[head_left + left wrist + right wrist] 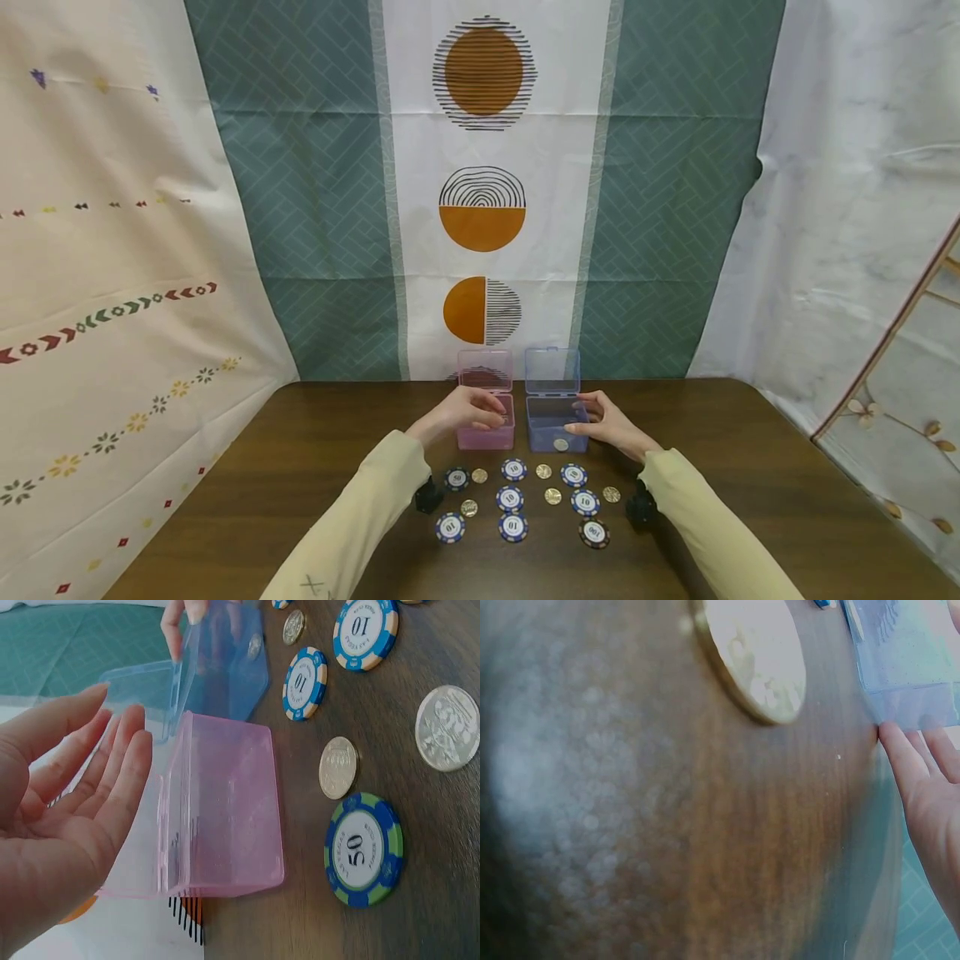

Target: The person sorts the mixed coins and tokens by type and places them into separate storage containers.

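Note:
Two small clear boxes stand open side by side at the back of the table, a pink box (486,432) (225,802) and a blue box (555,427) (225,667) (907,660). My left hand (476,410) (82,795) hovers at the pink box with its fingers straight and holds nothing. On the other side, my right hand (600,421) (930,787) lies against the blue box's right side, fingertips touching its wall. One gold coin (561,445) lies inside the blue box.
Several blue-and-white poker chips (513,498) (364,850) and gold coins (552,496) (339,766) (754,656) lie in rows on the brown table (300,467) in front of the boxes. A patterned cloth (487,192) hangs right behind them.

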Tool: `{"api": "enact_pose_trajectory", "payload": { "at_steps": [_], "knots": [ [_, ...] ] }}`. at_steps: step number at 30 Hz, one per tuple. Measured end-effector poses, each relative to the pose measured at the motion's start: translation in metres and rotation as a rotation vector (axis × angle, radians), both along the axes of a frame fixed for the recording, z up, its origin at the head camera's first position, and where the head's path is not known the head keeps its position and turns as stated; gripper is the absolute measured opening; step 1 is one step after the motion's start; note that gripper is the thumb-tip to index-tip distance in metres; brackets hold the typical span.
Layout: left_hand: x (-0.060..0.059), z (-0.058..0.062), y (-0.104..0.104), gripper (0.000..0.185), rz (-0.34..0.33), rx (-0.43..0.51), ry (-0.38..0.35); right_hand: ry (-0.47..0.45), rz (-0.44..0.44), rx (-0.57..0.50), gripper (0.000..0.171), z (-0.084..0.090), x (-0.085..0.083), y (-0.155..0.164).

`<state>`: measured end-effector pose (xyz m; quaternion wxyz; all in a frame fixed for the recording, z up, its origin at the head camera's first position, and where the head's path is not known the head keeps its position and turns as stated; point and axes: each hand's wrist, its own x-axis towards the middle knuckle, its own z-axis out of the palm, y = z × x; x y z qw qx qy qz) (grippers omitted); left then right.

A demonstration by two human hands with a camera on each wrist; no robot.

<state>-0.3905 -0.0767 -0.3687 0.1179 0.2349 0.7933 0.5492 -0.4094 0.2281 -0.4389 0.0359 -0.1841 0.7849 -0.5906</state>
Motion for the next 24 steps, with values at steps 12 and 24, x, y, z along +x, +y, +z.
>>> {"api": "enact_pose_trajectory", "payload": {
  "at_steps": [12,24],
  "knots": [
    [0.01,-0.009,-0.014,0.015,-0.073,-0.103,0.029,0.002,0.007,0.002,0.069,0.0,0.0,0.0],
    [0.014,-0.029,-0.024,0.019,-0.163,-0.134,-0.006,-0.01,0.009,-0.003,0.07,0.0,0.0,-0.001]
  ]
}}
